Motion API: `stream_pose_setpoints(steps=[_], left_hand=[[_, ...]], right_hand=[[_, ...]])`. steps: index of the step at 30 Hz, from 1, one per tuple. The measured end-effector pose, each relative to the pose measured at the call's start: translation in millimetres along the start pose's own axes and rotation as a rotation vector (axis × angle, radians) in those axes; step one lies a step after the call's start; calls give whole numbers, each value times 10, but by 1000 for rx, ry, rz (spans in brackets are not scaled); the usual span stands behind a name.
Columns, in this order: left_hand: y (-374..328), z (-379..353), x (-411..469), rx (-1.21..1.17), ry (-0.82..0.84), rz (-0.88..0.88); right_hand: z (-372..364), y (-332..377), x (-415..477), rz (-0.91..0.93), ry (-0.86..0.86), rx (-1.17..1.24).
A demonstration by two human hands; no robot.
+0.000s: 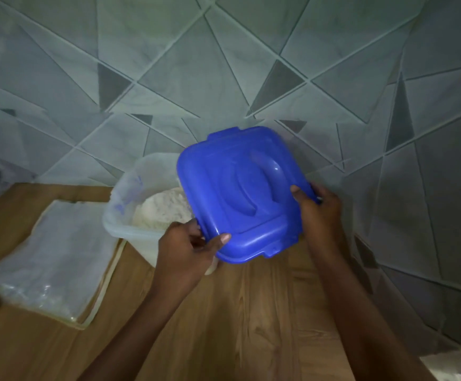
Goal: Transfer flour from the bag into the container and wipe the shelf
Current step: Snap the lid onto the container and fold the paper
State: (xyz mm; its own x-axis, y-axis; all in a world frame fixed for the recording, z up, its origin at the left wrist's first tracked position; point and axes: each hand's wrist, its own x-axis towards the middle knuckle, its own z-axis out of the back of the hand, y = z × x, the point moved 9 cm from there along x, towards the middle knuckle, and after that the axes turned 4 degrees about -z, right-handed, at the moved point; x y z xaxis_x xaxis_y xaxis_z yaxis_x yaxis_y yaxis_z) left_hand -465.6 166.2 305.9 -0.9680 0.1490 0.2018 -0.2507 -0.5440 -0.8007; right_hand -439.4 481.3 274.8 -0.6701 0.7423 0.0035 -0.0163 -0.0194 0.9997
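Head view: both hands grip the blue lid [240, 196], left hand [188, 248] at its near corner, right hand [320, 213] at its right edge, tilted above the clear container [124, 213] of flour [163, 207] on the wooden shelf [237, 312], flattened bag [56, 257] just left.

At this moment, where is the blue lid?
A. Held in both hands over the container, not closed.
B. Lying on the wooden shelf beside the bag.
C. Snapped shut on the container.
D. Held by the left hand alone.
A: the left hand and the right hand each grip an edge of the blue lid, which is tilted above the container, with flour showing uncovered inside.
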Motion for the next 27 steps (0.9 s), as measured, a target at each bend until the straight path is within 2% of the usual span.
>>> stream_pose_setpoints(steps=[8, 15, 18, 27], left_hand=[[343, 548, -203, -172, -165, 196], [662, 547, -290, -253, -141, 330], [666, 549, -273, -218, -131, 317], [568, 626, -163, -127, -70, 209]], right_hand=[[-1411, 385, 147, 166, 305, -363], [-2306, 580, 115, 270, 507, -594], [-2493, 551, 152, 262, 526, -682], [-2552, 514, 211, 282, 495, -711]])
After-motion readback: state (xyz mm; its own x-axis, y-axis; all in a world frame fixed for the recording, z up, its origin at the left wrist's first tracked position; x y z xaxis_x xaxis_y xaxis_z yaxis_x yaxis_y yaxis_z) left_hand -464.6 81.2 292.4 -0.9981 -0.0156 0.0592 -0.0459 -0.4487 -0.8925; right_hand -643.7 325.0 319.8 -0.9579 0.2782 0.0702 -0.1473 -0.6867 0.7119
